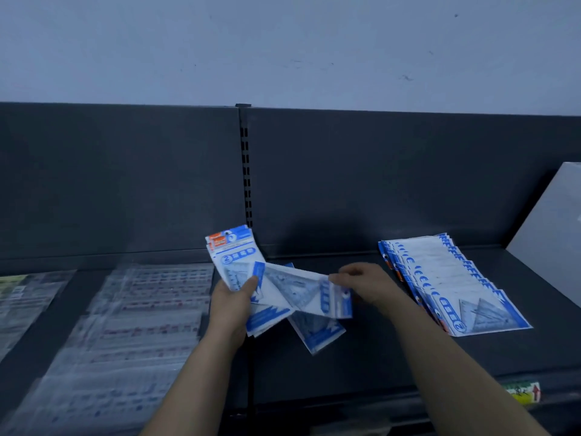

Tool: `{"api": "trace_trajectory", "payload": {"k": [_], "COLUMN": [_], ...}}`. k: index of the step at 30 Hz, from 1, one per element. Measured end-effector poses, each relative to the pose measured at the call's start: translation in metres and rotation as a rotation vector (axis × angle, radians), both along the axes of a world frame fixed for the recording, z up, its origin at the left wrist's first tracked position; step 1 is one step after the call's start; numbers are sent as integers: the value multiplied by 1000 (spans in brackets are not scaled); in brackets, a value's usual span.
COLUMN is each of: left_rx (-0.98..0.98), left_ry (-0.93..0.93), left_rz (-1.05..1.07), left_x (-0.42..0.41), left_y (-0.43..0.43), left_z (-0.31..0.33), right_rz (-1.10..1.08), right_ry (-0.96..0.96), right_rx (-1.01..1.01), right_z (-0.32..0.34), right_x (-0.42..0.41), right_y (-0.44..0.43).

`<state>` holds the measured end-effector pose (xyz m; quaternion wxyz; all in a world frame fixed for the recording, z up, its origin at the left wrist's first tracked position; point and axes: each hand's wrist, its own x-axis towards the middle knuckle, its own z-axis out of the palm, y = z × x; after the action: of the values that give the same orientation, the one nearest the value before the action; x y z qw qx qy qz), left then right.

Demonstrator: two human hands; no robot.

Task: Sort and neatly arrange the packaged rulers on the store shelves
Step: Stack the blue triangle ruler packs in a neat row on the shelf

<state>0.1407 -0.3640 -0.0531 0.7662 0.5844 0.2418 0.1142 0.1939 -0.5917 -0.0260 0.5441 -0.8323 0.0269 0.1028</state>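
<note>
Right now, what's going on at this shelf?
A person stands at a dark shelf, sorting. The left hand grips a fanned bunch of blue-and-white ruler packs. The right hand pinches one pack that lies crosswise against the bunch. An overlapped row of the same packs lies on the shelf to the right. Clear-sleeved rulers, blurred, lie to the left.

Ahead of you a pale blue-grey painted wall (pixel 283 42) fills the upper view, marked with a few dark scuffs. Below it stand dark grey metal back panels (pixel 125 184), joined by a slotted dark upright post (pixel 246 171). A dark grey metal shelf deck (pixel 540 357) runs along their foot. At your far right a pale grey flat board (pixel 553 234) leans on the panels. A yellow-green label with a red arrow (pixel 523 393) sits on the shelf's front edge. The light is dim and cool.
</note>
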Motion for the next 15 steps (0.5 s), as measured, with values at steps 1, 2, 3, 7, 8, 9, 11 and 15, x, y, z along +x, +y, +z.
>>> {"api": "trace_trajectory", "payload": {"k": [1,2,3,7,8,9,11,15], "left_rx": [-18,-34,-44,-71,-90,-115,-175,-121], "left_ry": [-18,-28,-36,-57,-56,-51,-22,4], "left_rz": [49,79,86,-38,-77,-107,-122,-248], "left_x": [1,2,3,-4,-7,-9,-11,-10], "left_y": [2,4,4,-11,-13,-13,-8,-6], "left_z": [0,0,-1,0,0,1,-1,-6], "right_rz": [-30,2,65,-4,-60,-99,-109,81], "right_ry": [81,177,244,183,166,153,128,70], "right_rx": [93,147,182,427,489,540,530,225], "right_z": [-4,-9,-13,-17,-14,-11,-5,10], "right_x": [-4,-8,-13,-18,-16,-12,-7,-13], "right_y": [0,2,7,28,29,26,15,13]}}
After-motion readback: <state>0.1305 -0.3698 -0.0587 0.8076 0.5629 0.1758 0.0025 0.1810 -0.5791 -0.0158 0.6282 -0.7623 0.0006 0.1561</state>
